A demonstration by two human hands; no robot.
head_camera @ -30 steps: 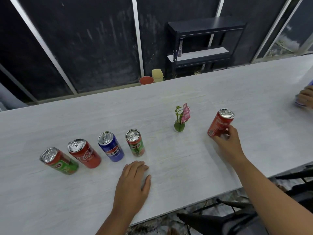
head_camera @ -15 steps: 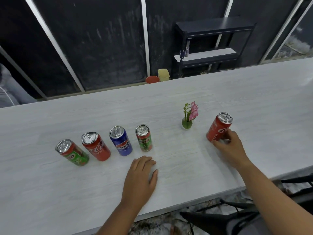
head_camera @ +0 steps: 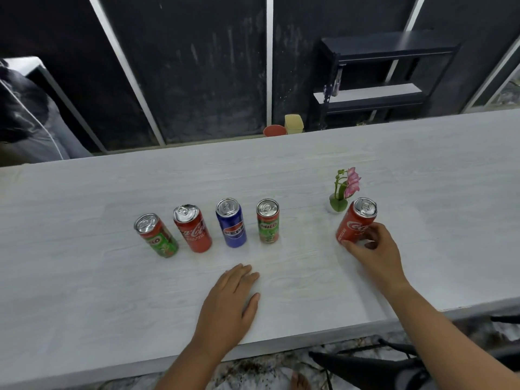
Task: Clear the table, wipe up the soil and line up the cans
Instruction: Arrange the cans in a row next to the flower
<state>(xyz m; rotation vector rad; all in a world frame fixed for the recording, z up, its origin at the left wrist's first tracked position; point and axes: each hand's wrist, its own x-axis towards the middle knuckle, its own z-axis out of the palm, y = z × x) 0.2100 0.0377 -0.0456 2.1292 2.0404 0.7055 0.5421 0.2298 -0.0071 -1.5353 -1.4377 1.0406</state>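
Several cans stand in a row on the white table [head_camera: 112, 291]: a green Milo can [head_camera: 156, 235], a red Coca-Cola can [head_camera: 192, 228], a blue Pepsi can [head_camera: 231, 222] and a second Milo can [head_camera: 268, 221]. Further right, apart from the row, my right hand [head_camera: 372, 253] grips another red Coca-Cola can [head_camera: 356, 219] near its base. My left hand [head_camera: 229, 304] lies flat on the table in front of the row, fingers together, holding nothing.
A small green vase with a pink flower [head_camera: 342, 192] stands just behind the held can. Behind the table are an orange pot [head_camera: 274, 130], a yellow container [head_camera: 293, 123] and a black shelf unit [head_camera: 380, 77]. A black chair [head_camera: 394, 364] sits below the near edge.
My right hand has slid the red can left, close to the flower vase. The view has panned, so the row sits further right. My left hand stays flat.
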